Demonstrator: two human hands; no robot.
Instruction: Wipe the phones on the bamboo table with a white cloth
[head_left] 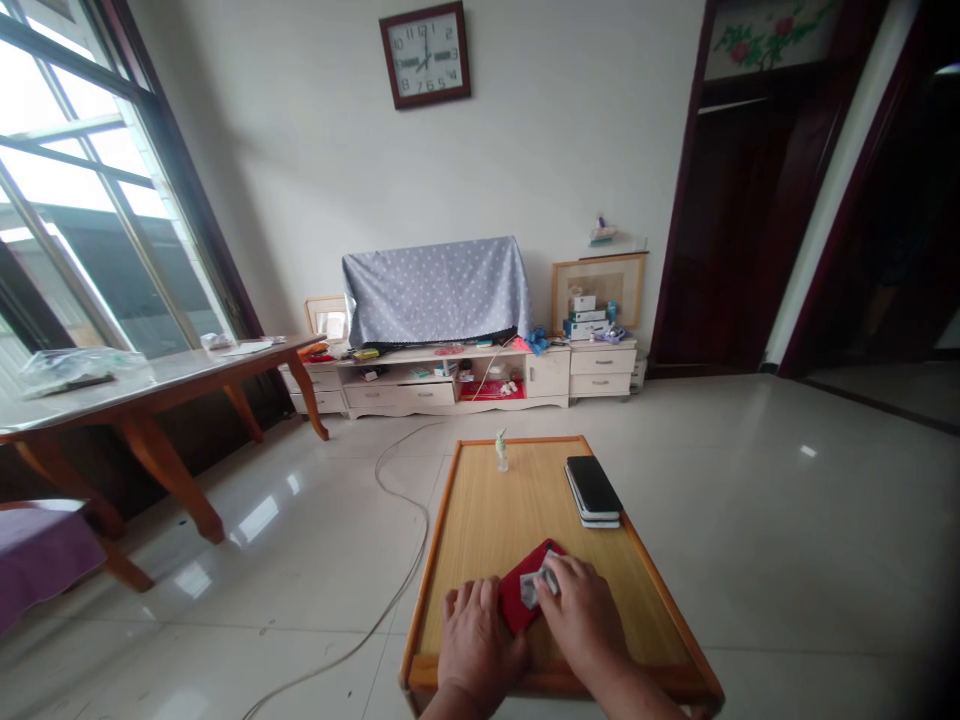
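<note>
A red phone (pixel 514 598) lies slantwise on the small wooden table (pixel 480 525), close to its near edge. My left hand (pixel 475 634) grips the phone along its left and lower side, with the thumb at the lower end. Pinched in my right hand (pixel 581 612) is a crumpled grey-white cloth (pixel 529 588), pressed against the upper part of the phone. My right fingers cover part of both the cloth and the phone.
A small spray bottle (pixel 502 452) stands at the table's far left. Flat devices, black on top (pixel 594 486), are stacked at the right edge. A cable (pixel 420 540) runs across the floor on the left. Beyond stands a white cabinet (pixel 405 396).
</note>
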